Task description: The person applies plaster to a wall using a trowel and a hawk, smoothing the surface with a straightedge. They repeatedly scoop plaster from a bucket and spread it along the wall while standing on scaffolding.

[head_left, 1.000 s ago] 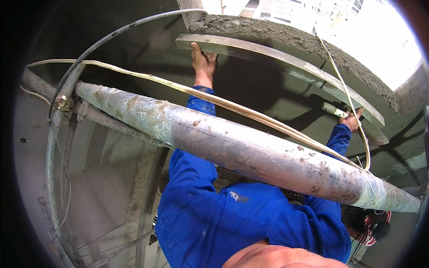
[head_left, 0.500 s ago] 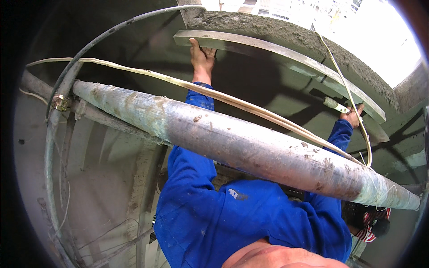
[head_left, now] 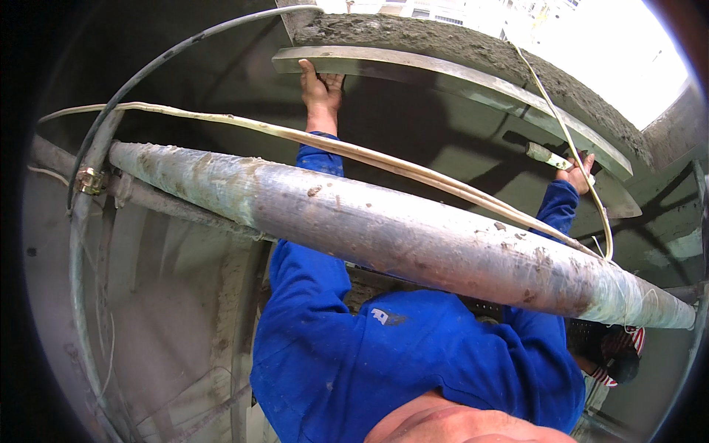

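Note:
A long pale straightedge bar point(head_left: 443, 71) lies along the grey wall just under the rough mortar edge. Near its left end, my left hand point(head_left: 323, 94) grips its lower side, thumb raised against the bar and the other fingers partly hidden at its edge. My right hand point(head_left: 576, 176) is closed around the pale handle of a trowel point(head_left: 545, 154), whose flat blade shows beyond the hand. The fingertips of that hand meet the lower side of the bar near its right end. Both my blue-sleeved arms pass behind a thick pipe.
The stained metal pipe point(head_left: 399, 221) crosses in front of my arms. Pale cables point(head_left: 354, 151) run above it, and a dark hose point(head_left: 170, 55) curves at upper left. A clamp point(head_left: 90, 181) joins poles at left. A bright opening point(head_left: 605, 59) lies beyond the mortar ledge point(head_left: 436, 37).
The whole view has shifted slightly, so most things sit a little further left and up. Both hands keep their places on the bar and the trowel.

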`<action>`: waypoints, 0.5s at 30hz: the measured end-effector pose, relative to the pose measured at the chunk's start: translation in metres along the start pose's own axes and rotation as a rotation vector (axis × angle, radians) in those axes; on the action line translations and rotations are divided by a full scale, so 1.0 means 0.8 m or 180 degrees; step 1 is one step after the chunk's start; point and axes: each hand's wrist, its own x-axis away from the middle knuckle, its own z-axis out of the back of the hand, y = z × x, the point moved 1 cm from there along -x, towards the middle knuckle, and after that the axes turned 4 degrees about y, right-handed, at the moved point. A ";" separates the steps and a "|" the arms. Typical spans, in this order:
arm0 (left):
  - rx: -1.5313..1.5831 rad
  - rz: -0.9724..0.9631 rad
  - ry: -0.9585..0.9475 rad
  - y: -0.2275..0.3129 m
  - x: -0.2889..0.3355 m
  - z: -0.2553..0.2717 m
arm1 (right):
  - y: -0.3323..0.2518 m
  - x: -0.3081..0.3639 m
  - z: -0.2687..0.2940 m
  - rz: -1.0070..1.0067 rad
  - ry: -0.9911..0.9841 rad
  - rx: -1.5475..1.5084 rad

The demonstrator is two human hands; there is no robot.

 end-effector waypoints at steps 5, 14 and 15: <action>-0.0116 -0.0035 0.0275 -0.001 -0.001 0.001 | 0.000 0.002 -0.003 0.0104 0.0098 -0.0065; -0.0264 -0.0118 0.0022 -0.002 -0.006 0.006 | 0.001 0.011 -0.009 0.0210 0.0099 -0.0053; -0.0345 -0.0136 0.0139 -0.002 -0.006 0.007 | -0.001 0.015 -0.011 0.0242 0.0073 -0.0182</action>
